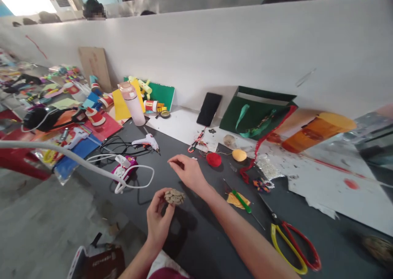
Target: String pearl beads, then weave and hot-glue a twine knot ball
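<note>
Between the thumb and fingers of my left hand (159,217) is a brown, scaly pine cone (174,196), held above the dark table near its front edge. My right hand (187,170) is higher up and farther away, thumb and fingertips pinched together and pointing left. Whatever it pinches, if anything, is too small to make out. The two hands are apart. A white glue gun (146,141) lies just beyond my right fingertips. To the right of that hand are a red ball of yarn (213,159) and a yellow one (239,155).
Scissors (288,246) with red and yellow handles lie at the right, beside a green-handled screwdriver (241,200). A purple power strip (125,168) with white cables sits left. Behind stand a pink bottle (132,103), a phone (209,109) and a green paper bag (256,113).
</note>
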Motion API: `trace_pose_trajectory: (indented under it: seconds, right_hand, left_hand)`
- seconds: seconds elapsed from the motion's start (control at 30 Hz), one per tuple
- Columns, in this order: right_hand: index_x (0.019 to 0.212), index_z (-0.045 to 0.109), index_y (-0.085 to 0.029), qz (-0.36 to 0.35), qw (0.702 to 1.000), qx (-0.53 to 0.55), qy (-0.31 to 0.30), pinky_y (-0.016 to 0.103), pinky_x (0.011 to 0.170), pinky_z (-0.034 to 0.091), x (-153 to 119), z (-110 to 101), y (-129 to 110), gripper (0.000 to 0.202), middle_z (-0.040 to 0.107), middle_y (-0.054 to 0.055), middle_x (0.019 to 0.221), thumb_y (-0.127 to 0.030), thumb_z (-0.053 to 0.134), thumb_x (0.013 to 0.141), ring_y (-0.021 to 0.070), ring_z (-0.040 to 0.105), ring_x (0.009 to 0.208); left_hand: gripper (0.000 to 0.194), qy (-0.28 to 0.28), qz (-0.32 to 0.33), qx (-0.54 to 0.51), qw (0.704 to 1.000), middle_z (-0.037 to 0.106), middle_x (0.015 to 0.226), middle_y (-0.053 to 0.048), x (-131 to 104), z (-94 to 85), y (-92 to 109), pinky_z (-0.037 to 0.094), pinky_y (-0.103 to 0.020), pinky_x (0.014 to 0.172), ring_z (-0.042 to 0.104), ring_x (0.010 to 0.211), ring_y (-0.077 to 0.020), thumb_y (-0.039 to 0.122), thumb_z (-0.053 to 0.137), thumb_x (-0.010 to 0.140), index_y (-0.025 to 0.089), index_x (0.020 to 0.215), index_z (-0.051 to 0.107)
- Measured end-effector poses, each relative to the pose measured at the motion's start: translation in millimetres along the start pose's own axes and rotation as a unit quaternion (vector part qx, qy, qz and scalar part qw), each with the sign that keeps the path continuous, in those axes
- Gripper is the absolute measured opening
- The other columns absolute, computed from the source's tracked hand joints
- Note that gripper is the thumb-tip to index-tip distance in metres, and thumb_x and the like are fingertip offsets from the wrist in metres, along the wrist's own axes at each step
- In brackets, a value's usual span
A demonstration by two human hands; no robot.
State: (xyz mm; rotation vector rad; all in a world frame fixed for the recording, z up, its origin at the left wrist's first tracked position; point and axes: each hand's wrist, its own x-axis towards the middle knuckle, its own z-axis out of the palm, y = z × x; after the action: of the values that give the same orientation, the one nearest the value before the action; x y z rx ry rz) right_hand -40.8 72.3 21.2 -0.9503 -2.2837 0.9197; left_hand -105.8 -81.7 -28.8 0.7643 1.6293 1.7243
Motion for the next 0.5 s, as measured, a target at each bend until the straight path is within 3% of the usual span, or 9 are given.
trace_pose_trajectory:
  seconds: [0.27, 0.4, 0.5]
  right_hand:
    - [0.104, 0.069, -0.018, -0.039, 0.988, -0.137, -0.068, 0.029, 0.083, 0.045, 124.8, 60.8, -25.9, 0.029, 0.069, 0.009, 0.107, -0.020, 0.042, 0.095, 0.0216, 0.061, 0.101]
    - [0.114, 0.065, -0.020, -0.067, 0.972, -0.190, -0.125, 0.029, 0.084, 0.044, 162.5, 79.5, -29.9, 0.028, 0.066, 0.007, 0.119, -0.022, 0.055, 0.088, 0.0225, 0.057, 0.109]
    - [0.110, 0.067, -0.021, -0.091, 0.956, -0.225, -0.165, 0.031, 0.084, 0.044, 178.2, 90.6, -31.7, 0.029, 0.069, 0.007, 0.114, -0.026, 0.066, 0.082, 0.0245, 0.056, 0.109]
  left_hand:
    - [0.018, -0.011, 0.023, 0.004, 1.000, 0.071, 0.089, -0.009, -15.6, -6.7, -17.8, 0.054, -0.023, 0.076, 0.068, 0.083, -0.0172, 0.018, 0.063, 0.076, 0.014, 0.094, 0.066]
    - [0.020, -0.006, 0.036, -0.002, 0.999, 0.071, 0.090, -0.009, -13.9, -8.2, -22.2, 0.054, -0.022, 0.076, 0.068, 0.084, -0.0170, 0.014, 0.062, 0.075, 0.015, 0.094, 0.067]
    - [0.023, -0.017, 0.047, 0.016, 0.999, 0.071, 0.091, -0.008, -13.5, -9.6, -23.7, 0.054, -0.022, 0.077, 0.068, 0.084, -0.0169, 0.011, 0.061, 0.074, 0.016, 0.095, 0.068]
